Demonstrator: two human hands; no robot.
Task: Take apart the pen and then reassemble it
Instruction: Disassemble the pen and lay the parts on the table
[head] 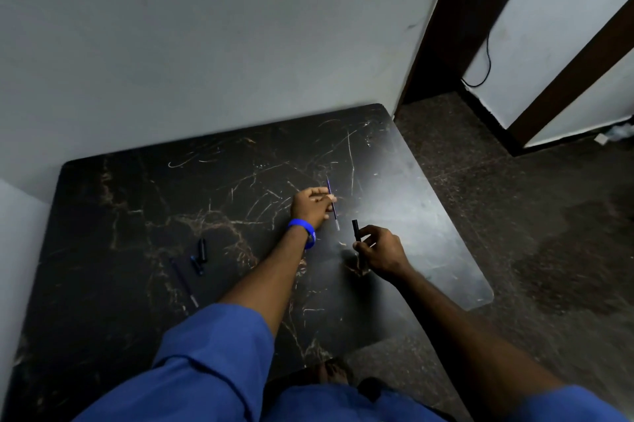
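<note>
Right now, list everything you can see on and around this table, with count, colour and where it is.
Table: one, black with pale marble veins, against the wall.
Refill: one, thin and blue with a pale tip, held above the table's middle.
Pen barrel: one, black, held upright just right of the refill.
Small pen parts: two or three, black and blue, lying on the table's left side.
Second thin rod: one, dark, lying just left of those parts.
Wall: pale grey, behind the table.
Floor: dark speckled, right of the table.
Cable: one, black, hanging in the doorway.
Wristband: one, blue, left wrist.
Left hand: fingers pinch the refill.
Right hand: fingers grip the pen barrel.
</note>
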